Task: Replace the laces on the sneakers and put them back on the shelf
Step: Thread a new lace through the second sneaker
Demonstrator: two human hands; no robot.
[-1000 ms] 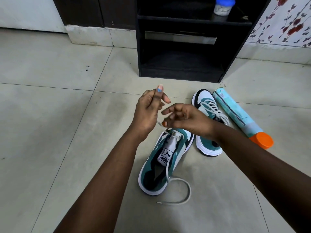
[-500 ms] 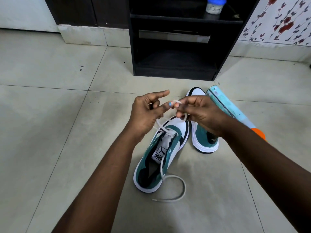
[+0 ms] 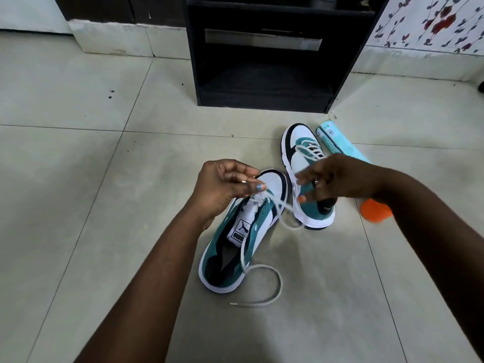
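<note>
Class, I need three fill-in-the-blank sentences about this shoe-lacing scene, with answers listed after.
1. The near sneaker lies on the ____.
2. The spray can has an ____ cap.
3. The far sneaker lies between the near sneaker and the ____.
Answers: floor; orange; can

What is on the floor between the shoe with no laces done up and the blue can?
The other sneaker, already laced, lies between the near sneaker and the spray can, in the head view.
</note>
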